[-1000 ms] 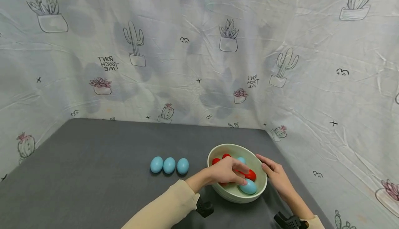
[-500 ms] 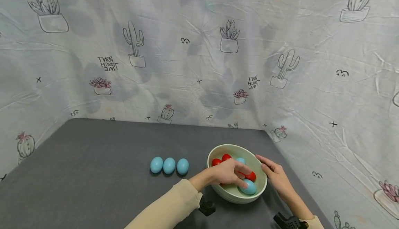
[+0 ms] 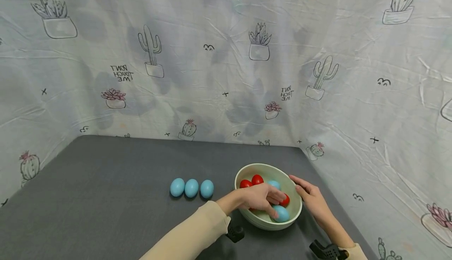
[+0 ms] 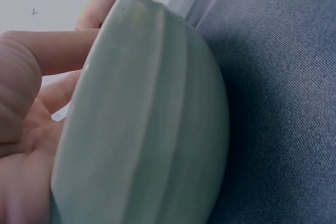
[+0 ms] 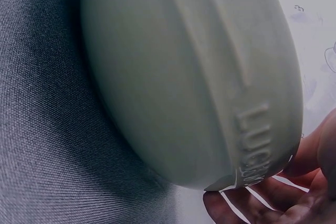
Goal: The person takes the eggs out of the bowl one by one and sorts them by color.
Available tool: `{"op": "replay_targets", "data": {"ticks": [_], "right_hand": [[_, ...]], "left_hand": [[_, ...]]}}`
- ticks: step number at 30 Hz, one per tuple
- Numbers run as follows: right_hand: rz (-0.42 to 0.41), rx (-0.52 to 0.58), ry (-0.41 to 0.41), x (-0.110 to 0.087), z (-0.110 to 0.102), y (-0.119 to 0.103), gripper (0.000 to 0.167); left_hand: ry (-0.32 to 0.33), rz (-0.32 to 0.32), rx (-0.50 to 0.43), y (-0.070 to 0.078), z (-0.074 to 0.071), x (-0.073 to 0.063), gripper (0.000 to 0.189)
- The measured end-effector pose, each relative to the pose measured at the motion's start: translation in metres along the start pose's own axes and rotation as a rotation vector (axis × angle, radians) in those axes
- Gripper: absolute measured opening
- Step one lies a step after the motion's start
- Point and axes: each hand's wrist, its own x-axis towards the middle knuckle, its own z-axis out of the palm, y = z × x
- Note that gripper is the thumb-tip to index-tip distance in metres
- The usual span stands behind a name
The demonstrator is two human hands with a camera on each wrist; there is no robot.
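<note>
A pale green bowl (image 3: 263, 224) stands on the grey table, with red and blue eggs inside. My left hand (image 3: 257, 197) reaches over its near-left rim, palm down. Its thumb touches a blue egg (image 3: 282, 214), and its spread fingers lie against a red egg (image 3: 285, 201). Further back in the bowl are two red eggs (image 3: 257, 179) and another blue egg (image 3: 274, 184); the hand covers part of the contents. My right hand (image 3: 314, 203) holds the bowl's right side, thumb at the rim and fingers along the outer wall. The wall hides the left fingertips in the left wrist view.
Three blue eggs (image 3: 192, 188) sit in a row on the table (image 3: 116, 197), left of the bowl. A pale curtain (image 3: 219, 71) printed with cacti rises behind the table and along both sides. Raised letters mark the bowl's outer wall (image 5: 252, 140).
My left hand has shifted slightly right and down inside the bowl, uncovering more of the red eggs at the back. The right hand and the three blue eggs on the table stay in place.
</note>
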Motion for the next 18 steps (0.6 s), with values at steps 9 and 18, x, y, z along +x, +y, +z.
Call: {"op": "replay_targets", "data": {"ticks": [9,18], "right_hand": [[0.011,0.007,0.003,-0.0032,0.0023,0.0007,0.041],[-0.021,-0.01,-0.001,-0.0043,0.0006,-0.0019,0.041]], "left_hand": [[-0.095,0.007,0.137,-0.0012,0.0015,-0.0026,0.042],[-0.08,0.03,0.075,-0.0012,-0.0011,-0.0031,0.04]]}}
